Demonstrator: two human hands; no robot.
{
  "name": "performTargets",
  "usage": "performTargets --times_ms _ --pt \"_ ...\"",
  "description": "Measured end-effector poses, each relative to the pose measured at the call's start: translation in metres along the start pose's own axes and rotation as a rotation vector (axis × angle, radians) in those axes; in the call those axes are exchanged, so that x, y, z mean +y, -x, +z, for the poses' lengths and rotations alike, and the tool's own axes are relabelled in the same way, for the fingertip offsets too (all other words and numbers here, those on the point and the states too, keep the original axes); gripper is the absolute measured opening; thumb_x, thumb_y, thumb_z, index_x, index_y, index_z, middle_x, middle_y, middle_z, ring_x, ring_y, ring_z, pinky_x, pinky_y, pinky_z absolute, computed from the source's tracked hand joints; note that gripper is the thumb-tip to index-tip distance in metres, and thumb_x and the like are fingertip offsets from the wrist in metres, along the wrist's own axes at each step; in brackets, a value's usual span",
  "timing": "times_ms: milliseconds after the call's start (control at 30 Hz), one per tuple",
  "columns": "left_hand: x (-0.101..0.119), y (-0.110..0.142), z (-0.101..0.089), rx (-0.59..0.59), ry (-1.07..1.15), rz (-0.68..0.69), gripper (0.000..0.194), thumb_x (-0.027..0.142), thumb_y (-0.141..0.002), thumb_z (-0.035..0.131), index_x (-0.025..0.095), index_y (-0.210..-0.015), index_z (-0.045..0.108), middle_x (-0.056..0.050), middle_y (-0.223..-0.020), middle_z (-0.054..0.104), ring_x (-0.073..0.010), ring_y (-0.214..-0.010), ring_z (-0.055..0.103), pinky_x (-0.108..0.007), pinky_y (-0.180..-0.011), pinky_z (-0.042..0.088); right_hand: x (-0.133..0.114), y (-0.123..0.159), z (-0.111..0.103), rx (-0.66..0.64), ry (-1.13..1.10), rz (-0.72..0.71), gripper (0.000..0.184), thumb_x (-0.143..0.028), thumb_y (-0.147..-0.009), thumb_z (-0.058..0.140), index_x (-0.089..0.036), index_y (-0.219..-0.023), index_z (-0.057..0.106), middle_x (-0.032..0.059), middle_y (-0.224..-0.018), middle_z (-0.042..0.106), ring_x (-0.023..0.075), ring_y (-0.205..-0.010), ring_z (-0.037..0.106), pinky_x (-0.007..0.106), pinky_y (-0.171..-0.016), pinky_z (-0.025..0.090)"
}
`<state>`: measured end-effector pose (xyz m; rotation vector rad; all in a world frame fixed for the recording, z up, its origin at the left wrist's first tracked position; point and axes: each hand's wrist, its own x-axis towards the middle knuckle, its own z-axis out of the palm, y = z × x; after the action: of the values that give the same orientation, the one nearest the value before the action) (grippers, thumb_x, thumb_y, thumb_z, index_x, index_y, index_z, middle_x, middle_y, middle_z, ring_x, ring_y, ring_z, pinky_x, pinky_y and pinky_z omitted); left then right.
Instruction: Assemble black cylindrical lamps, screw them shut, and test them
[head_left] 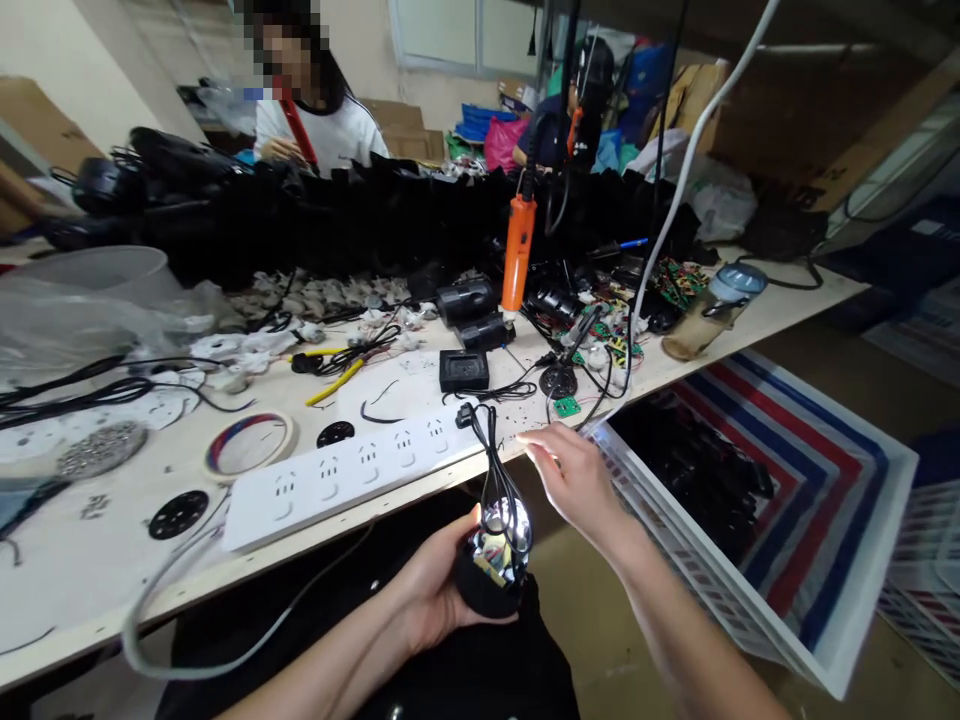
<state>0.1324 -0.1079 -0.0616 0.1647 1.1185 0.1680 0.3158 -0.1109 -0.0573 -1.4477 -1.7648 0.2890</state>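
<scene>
My left hand is wrapped round a rounded black lamp-like housing below the table's front edge. Its open top shows a bright, shiny reflector and some coloured wires. A looped black cable runs from the housing up to a black plug at the right end of the white power strip. My right hand hovers by the table edge, right of the cable, thumb and forefinger stretched toward it. I see nothing held in it.
An orange electric screwdriver hangs over the table. Tape roll, black discs, circuit boards and a bottle lie about. A white crate stands at right. Two people work across the table.
</scene>
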Motion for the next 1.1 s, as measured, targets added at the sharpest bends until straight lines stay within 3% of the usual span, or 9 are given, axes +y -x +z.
performTargets --times_ms 100,267,433,700,833,967,1100 --pt "-0.002 0.012 -0.003 0.007 0.02 0.046 0.042 0.044 -0.092 0.049 0.006 -0.084 0.066 -0.011 -0.065 0.07 -0.0207 -0.053 0.066 -0.041 -0.053 0.06 -0.007 -0.013 0.011 -0.147 0.083 -0.116 0.033 -0.003 -0.091 0.041 -0.015 -0.111 0.064 0.0093 -0.094 0.064 0.0194 -0.085 0.062 0.032 -0.079 0.053" --pt "-0.006 0.035 -0.011 0.032 0.05 0.096 0.04 0.044 -0.089 0.057 0.005 -0.093 0.065 -0.014 -0.071 0.072 -0.0239 -0.058 0.068 -0.042 -0.056 0.061 -0.012 -0.017 0.02 -0.312 0.189 -0.117 0.032 0.002 -0.087 0.042 -0.016 -0.102 0.064 0.009 -0.098 0.057 0.019 -0.087 0.058 0.029 -0.076 0.053" --pt "-0.008 0.059 -0.015 0.127 0.022 0.161 0.031 0.036 -0.086 0.063 0.008 -0.101 0.061 -0.013 -0.07 0.073 -0.0234 -0.056 0.068 -0.042 -0.057 0.061 -0.015 -0.021 0.02 -0.331 0.228 -0.126 0.032 -0.001 -0.089 0.044 -0.018 -0.108 0.063 0.0083 -0.103 0.054 0.0189 -0.096 0.054 0.028 -0.081 0.05" --pt "-0.006 0.086 -0.021 0.276 0.072 0.445 0.035 0.026 -0.088 0.06 0.019 -0.121 0.057 -0.006 -0.083 0.075 -0.0261 -0.06 0.071 -0.041 -0.055 0.062 -0.017 -0.022 0.024 -0.287 0.335 -0.153 0.021 -0.012 -0.093 0.045 -0.016 -0.096 0.065 0.0083 -0.095 0.054 0.0193 -0.083 0.052 0.028 -0.07 0.048" --pt "0.011 0.091 -0.028 0.349 0.205 0.583 0.026 0.023 -0.091 0.054 0.018 -0.116 0.061 -0.005 -0.082 0.074 -0.0224 -0.06 0.071 -0.035 -0.055 0.062 -0.016 -0.024 0.028 -0.286 0.33 -0.145 0.024 -0.014 -0.093 0.043 -0.017 -0.102 0.065 0.0088 -0.098 0.056 0.0196 -0.085 0.055 0.028 -0.071 0.049" --pt "0.042 0.09 -0.038 0.301 0.291 0.698 0.027 0.029 -0.095 0.046 0.01 -0.105 0.064 -0.008 -0.074 0.072 -0.0217 -0.058 0.07 -0.038 -0.058 0.063 -0.01 -0.021 0.032 -0.274 0.348 -0.159 0.026 -0.006 -0.089 0.042 -0.016 -0.099 0.064 0.0098 -0.098 0.058 0.0202 -0.088 0.058 0.028 -0.073 0.051" --pt "0.078 0.086 -0.047 0.211 0.278 0.747 0.029 0.027 -0.097 0.042 0.007 -0.11 0.059 -0.011 -0.078 0.072 -0.023 -0.062 0.071 -0.044 -0.062 0.062 -0.006 -0.018 0.035 -0.222 0.507 -0.234 0.028 -0.001 -0.087 0.041 -0.017 -0.089 0.064 0.0114 -0.099 0.06 0.0205 -0.082 0.058 0.028 -0.063 0.051"
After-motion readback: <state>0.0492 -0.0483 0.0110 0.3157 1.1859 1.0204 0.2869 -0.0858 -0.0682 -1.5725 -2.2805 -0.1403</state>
